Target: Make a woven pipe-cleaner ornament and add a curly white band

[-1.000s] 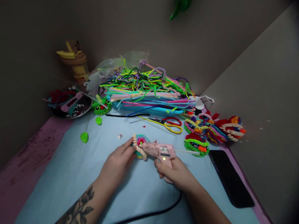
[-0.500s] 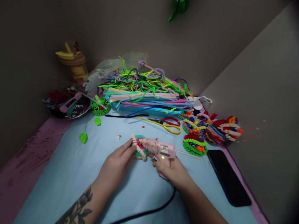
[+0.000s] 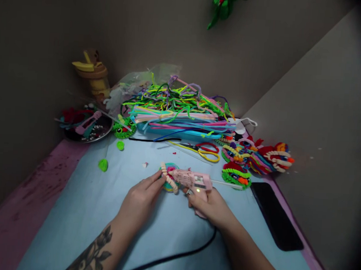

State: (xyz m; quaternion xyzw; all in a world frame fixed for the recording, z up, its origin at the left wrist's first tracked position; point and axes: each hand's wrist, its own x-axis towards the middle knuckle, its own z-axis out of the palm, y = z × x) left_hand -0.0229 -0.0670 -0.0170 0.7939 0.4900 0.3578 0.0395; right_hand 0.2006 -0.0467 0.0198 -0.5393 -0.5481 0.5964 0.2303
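My right hand [image 3: 208,204] is wrapped round the handle of a pink hot glue gun [image 3: 193,179], whose small light glows and whose clear glue stick [image 3: 226,184] juts out behind. The gun's nozzle points left, at a round pipe-cleaner piece [image 3: 170,185] in teal, pink and yellow. Across that piece lies a cream coiled strip [image 3: 169,178]. With fingertips and thumb, my left hand [image 3: 143,194] grips the piece at its left side, low over the blue cloth. Whether glue is coming out at the nozzle is hidden.
Behind lie scissors [image 3: 208,151] and a blue tray [image 3: 180,131] heaped with pipe cleaners [image 3: 176,100]. Finished fuzzy pieces [image 3: 236,176] and a black phone [image 3: 276,216] are at the right. A metal bowl [image 3: 102,136] stands at the left. The gun's black cord [image 3: 167,258] runs across the front.
The view has shifted slightly, moving the background a little to the right. Both hands keep their holds, and the glue gun's nozzle stays at the pipe-cleaner piece.
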